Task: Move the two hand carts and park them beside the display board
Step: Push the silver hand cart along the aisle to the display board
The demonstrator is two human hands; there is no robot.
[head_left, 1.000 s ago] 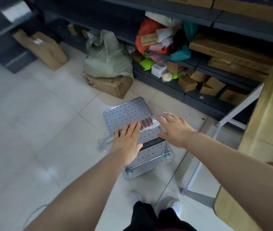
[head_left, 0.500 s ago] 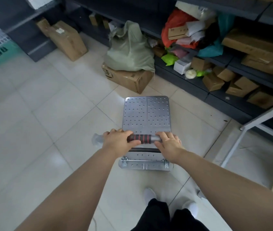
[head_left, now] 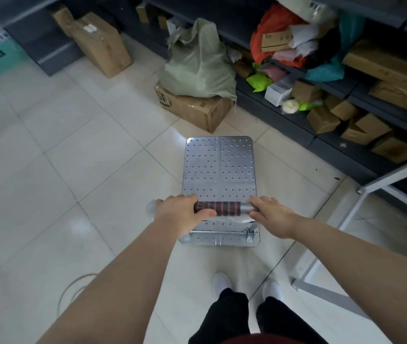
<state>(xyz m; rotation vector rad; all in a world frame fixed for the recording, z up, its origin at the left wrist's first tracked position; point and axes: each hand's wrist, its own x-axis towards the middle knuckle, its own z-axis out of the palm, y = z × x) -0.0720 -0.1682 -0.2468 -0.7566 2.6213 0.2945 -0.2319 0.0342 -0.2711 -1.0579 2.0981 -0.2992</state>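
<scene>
Pale tiled floor [head_left: 48, 170]; dark shelving [head_left: 334, 125] runs from 12 to 3 o'clock, loaded with boxes and bags. A carton [head_left: 192, 108] with a green sack [head_left: 197, 63] on top sits on the floor at 12 o'clock, just beyond the cart [head_left: 220, 167]. The cart stands at centre, its perforated metal deck flat on the floor. Left hand [head_left: 181, 213] is closed around the handle [head_left: 218, 208] at its left end. Right hand [head_left: 273, 214] is closed around the right end. The red-and-black foam grip shows between them.
</scene>
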